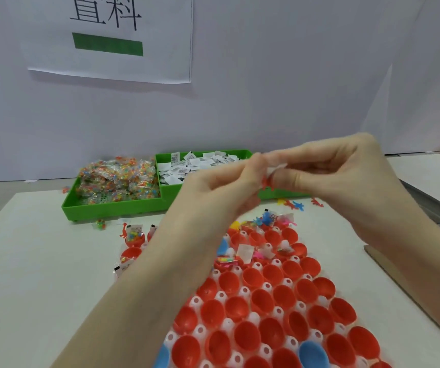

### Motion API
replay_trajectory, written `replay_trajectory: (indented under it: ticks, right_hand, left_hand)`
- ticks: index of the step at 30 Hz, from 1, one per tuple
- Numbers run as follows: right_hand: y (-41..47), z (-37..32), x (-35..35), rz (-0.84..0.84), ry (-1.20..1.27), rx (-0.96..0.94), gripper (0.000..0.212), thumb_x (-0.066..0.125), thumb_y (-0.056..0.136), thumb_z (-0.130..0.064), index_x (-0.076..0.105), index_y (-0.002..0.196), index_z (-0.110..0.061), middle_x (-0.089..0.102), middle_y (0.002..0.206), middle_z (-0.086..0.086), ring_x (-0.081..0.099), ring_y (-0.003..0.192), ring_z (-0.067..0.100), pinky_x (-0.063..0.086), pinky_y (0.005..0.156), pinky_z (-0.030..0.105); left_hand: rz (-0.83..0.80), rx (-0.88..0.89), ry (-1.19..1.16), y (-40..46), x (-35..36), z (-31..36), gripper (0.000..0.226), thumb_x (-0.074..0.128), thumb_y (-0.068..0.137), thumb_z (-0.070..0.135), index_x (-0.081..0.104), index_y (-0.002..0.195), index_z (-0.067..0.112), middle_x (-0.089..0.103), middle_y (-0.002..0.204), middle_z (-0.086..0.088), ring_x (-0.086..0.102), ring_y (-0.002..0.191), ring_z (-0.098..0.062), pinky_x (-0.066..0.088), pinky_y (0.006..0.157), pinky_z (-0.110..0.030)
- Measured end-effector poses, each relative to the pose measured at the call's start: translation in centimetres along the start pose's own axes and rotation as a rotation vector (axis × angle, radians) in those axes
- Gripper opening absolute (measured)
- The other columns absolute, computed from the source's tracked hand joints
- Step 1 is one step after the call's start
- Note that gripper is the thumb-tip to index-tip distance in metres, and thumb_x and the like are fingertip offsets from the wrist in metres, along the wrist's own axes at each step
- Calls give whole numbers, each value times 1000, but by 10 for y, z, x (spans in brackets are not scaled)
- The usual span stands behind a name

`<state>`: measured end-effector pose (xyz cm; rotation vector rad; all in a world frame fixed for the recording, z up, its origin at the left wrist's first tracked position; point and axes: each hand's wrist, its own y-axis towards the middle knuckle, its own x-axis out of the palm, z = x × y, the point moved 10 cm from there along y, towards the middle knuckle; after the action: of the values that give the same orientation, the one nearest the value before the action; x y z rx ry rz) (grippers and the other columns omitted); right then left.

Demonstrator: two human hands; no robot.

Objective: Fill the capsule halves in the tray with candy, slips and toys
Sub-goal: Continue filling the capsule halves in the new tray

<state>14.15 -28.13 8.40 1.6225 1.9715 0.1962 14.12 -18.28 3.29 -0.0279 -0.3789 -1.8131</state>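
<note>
A white tray in front of me holds rows of red capsule halves, with a blue half near the front. The far rows hold candy, slips and toys; the nearer halves are bare. My left hand and my right hand meet above the tray's far end. Both pinch a white paper slip between their fingertips, and a small red toy hangs just below it; which hand holds the toy I cannot tell.
A green divided bin at the back holds candy packets on the left and paper slips in the middle. Loose small toys lie by its right end. A few filled halves stand left of the tray.
</note>
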Motion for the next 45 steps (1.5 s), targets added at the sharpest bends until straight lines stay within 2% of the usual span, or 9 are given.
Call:
replay_trajectory:
  ticks: [4, 9, 11, 15, 17, 20, 34, 38, 45]
  right_hand:
    - [2, 17, -18, 99, 145, 8, 24, 68, 57, -24, 73, 80, -21, 74, 75, -5, 71, 75, 12, 55, 67, 20]
    - [-4, 58, -32, 48, 282, 103, 19, 73, 52, -28, 76, 70, -21, 72, 68, -1, 68, 66, 10, 53, 61, 18]
    - [-8, 78, -40, 14, 223, 129, 12, 73, 56, -25, 74, 67, -21, 71, 66, 0, 64, 60, 8, 51, 58, 17]
    - [-22, 131, -55, -78, -173, 301, 12, 77, 62, -24, 70, 69, -16, 70, 66, 4, 60, 56, 7, 51, 58, 21]
    - [-28, 153, -55, -176, -419, 358, 9, 78, 70, -19, 70, 70, -16, 69, 67, -1, 61, 58, 5, 52, 62, 22]
    - [-28, 166, -52, -255, -557, 368, 8, 74, 76, -18, 68, 72, -22, 69, 70, -5, 63, 62, -1, 49, 61, 10]
    - [-24, 179, -34, -350, -776, 444, 6, 68, 80, -19, 73, 80, -15, 64, 70, -10, 56, 61, 0, 44, 57, 7]
    - [-21, 178, -22, -417, -928, 463, 13, 61, 83, -11, 73, 86, -10, 70, 85, 2, 57, 69, 7, 47, 63, 16]
    - [-13, 174, -12, -448, -1038, 481, 15, 67, 78, -6, 70, 91, -11, 60, 80, 1, 56, 73, 14, 49, 65, 22]
  left_hand:
    - [67, 16, 64, 22, 3, 4, 36, 64, 59, 40, 75, 85, 18, 74, 87, 0, 67, 92, -11, 48, 91, -26]
    - [41, -116, 42, 37, 17, -28, 15, 72, 64, 29, 72, 70, 15, 71, 68, 1, 67, 67, -5, 50, 59, -11]
    - [58, -144, 132, 39, 20, -45, 16, 68, 77, 31, 71, 73, 16, 70, 67, 4, 66, 66, -5, 52, 60, -14]
    - [84, -12, 908, 34, 24, -67, 37, 47, 94, 38, 69, 89, 9, 68, 89, -6, 61, 87, -20, 47, 81, -33]
    - [-145, 92, 1329, 21, 51, -89, 35, 40, 96, 36, 64, 106, 12, 62, 106, -4, 54, 102, -21, 41, 89, -33]
    - [-512, 180, 1568, -5, 88, -128, 44, 32, 98, 41, 50, 127, 13, 51, 130, -4, 43, 121, -21, 30, 100, -34]
    - [-527, 183, 1661, -9, 101, -146, 59, 27, 97, 50, 43, 134, 6, 47, 136, -10, 39, 127, -24, 29, 106, -35]
    - [-526, 149, 1650, -10, 99, -150, 63, 26, 97, 50, 38, 138, 4, 40, 143, -13, 32, 133, -26, 23, 111, -36]
    - [-548, 101, 1606, -14, 96, -149, 65, 25, 97, 49, 27, 144, 4, 27, 151, -12, 21, 140, -24, 14, 115, -35]
